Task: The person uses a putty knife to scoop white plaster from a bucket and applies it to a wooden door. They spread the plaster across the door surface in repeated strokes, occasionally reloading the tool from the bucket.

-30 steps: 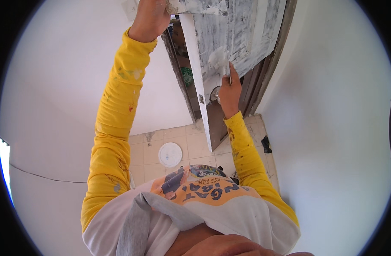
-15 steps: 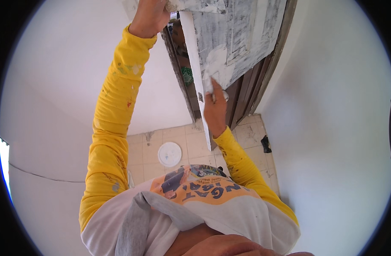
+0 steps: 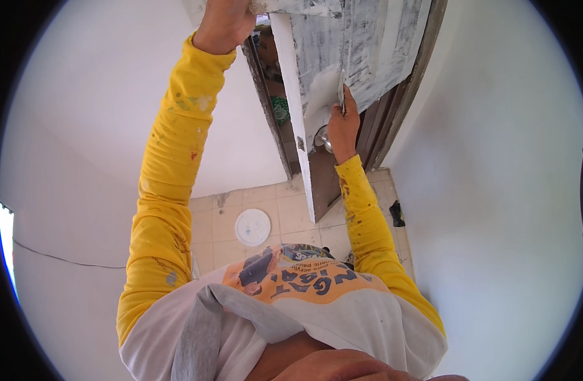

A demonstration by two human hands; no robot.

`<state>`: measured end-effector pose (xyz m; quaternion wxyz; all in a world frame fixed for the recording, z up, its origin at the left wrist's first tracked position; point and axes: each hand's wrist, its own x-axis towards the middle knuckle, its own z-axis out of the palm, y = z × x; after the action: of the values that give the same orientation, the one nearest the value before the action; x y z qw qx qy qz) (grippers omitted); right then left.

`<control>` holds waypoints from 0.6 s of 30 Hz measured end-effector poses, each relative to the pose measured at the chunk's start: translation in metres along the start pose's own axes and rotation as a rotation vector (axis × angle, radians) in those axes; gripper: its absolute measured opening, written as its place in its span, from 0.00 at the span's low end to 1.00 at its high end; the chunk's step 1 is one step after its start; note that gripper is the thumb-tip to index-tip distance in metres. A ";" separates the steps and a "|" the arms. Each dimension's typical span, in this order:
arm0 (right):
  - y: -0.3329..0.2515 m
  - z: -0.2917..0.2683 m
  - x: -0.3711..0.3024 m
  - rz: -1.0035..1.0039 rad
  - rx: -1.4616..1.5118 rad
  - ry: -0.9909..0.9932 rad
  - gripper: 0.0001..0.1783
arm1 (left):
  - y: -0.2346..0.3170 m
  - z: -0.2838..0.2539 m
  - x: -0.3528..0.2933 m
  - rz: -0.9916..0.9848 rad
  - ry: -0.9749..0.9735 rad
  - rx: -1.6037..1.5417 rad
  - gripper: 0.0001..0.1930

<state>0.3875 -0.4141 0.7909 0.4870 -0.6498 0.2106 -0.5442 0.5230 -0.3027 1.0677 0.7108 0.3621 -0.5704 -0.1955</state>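
Note:
My right hand [image 3: 346,130] is closed around a thin putty knife [image 3: 341,95], seen nearly edge-on against the door [image 3: 367,57]. The door's face is streaked grey and white, with a smooth white patch of putty [image 3: 322,89] left of the blade. Just below this hand is a round metal doorknob [image 3: 324,137]. At the upper edge, my left hand [image 3: 226,26] grips a flat board [image 3: 301,7] smeared with white putty; its fingers are partly cut off by the frame. The board overlaps the upper part of the door.
The door stands ajar in a dark frame [image 3: 425,57], with a green item [image 3: 280,109] visible through the gap. A round white lid [image 3: 252,227] lies on the tiled floor [image 3: 291,219]. Something black [image 3: 397,214] lies by the right wall [image 3: 494,190]. A cable [image 3: 69,261] runs along the left.
My right hand has moved up and to the right across the door with the putty knife, uncovering the doorknob. The blade has turned edge-on. My left hand has barely moved.

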 end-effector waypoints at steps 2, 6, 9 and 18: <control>0.000 0.004 0.000 -0.034 -0.004 0.016 0.27 | -0.003 0.003 0.003 0.038 -0.111 -0.042 0.21; -0.009 -0.011 -0.009 0.078 0.056 -0.097 0.27 | 0.000 0.001 0.000 0.016 -0.091 -0.059 0.21; 0.001 -0.018 0.000 0.069 0.052 -0.094 0.28 | 0.001 0.004 -0.002 0.023 -0.037 -0.094 0.21; 0.009 -0.017 0.002 0.026 0.027 -0.098 0.28 | 0.003 0.008 -0.002 0.047 -0.156 -0.066 0.23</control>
<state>0.3748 -0.4269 0.7832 0.5124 -0.6663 0.1877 -0.5081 0.5144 -0.3017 1.0696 0.6803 0.3086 -0.6256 -0.2250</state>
